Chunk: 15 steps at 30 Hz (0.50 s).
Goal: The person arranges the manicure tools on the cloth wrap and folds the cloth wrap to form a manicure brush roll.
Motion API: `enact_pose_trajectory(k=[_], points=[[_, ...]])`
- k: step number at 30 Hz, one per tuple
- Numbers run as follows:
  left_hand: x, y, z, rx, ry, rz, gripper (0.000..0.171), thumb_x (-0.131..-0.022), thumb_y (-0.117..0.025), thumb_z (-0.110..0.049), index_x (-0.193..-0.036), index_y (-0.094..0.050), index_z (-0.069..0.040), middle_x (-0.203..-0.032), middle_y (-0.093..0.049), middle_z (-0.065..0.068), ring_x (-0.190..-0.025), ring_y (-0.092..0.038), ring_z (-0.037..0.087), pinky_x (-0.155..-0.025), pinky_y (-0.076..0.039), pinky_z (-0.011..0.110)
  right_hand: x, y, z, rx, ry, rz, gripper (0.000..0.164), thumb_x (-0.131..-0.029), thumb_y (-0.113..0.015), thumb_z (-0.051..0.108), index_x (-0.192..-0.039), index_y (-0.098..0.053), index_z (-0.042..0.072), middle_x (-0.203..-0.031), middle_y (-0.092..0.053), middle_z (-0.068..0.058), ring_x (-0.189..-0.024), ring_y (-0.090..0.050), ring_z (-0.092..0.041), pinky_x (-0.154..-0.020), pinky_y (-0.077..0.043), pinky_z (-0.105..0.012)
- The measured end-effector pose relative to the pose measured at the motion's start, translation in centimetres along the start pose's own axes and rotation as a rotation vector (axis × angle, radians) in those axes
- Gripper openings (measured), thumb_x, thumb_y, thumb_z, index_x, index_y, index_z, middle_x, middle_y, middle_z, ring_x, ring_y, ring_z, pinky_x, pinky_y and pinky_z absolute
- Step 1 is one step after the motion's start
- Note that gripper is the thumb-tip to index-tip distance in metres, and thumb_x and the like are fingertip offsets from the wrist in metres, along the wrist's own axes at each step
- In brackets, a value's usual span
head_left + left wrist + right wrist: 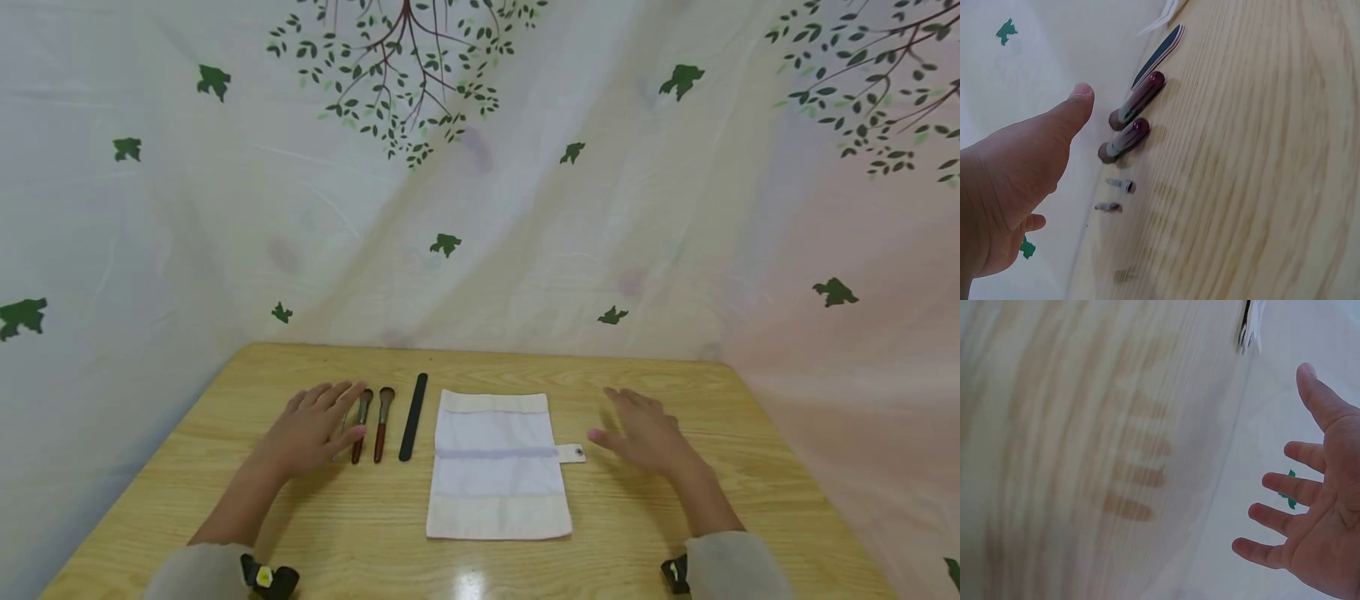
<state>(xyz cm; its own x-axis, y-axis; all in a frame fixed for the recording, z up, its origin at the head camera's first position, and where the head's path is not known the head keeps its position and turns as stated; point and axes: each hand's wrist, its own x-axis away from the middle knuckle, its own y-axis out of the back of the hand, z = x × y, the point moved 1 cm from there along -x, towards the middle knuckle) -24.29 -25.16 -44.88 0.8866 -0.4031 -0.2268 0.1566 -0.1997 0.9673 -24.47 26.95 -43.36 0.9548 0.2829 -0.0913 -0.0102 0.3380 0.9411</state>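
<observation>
My left hand (311, 429) hovers over the left of the table with fingers spread, holding nothing. Beside its thumb lie two makeup brushes with dark red handles, the left brush (357, 448) partly overlapped by the hand and the right brush (383, 425) in full view. A black nail file (414, 417) lies to their right. Two small slim metallic items (1121, 185) show beyond the brushes in the left wrist view. A white cloth pouch (498, 475) is spread flat in the middle. Right of its snap strap (572, 453), my right hand (645, 437) hovers with fingers extended and palm bare.
The wooden table (360, 533) ends at a pale curtain (525, 275) printed with leaves and branches, which hangs behind and along both sides. A dark wrist camera (273, 579) sits at the left sleeve.
</observation>
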Motion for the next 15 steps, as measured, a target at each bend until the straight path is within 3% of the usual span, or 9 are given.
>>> enact_pose_trajectory(k=[15], points=[[-3.0,-1.6,-3.2,0.009,-0.098,-0.012,0.066,-0.104,-0.059,-0.043,-0.159,-0.039,-0.012,-0.148,-0.053,0.016,-0.137,-0.045,0.044,-0.111,-0.031,0.067,-2.2,-1.6,4.2,-0.079,0.047,0.059,0.078,-0.098,-0.066,0.051,-0.152,-0.044,-0.001,-0.150,-0.047,-0.028,-0.137,-0.042,-0.053,-0.096,-0.032,-0.082]])
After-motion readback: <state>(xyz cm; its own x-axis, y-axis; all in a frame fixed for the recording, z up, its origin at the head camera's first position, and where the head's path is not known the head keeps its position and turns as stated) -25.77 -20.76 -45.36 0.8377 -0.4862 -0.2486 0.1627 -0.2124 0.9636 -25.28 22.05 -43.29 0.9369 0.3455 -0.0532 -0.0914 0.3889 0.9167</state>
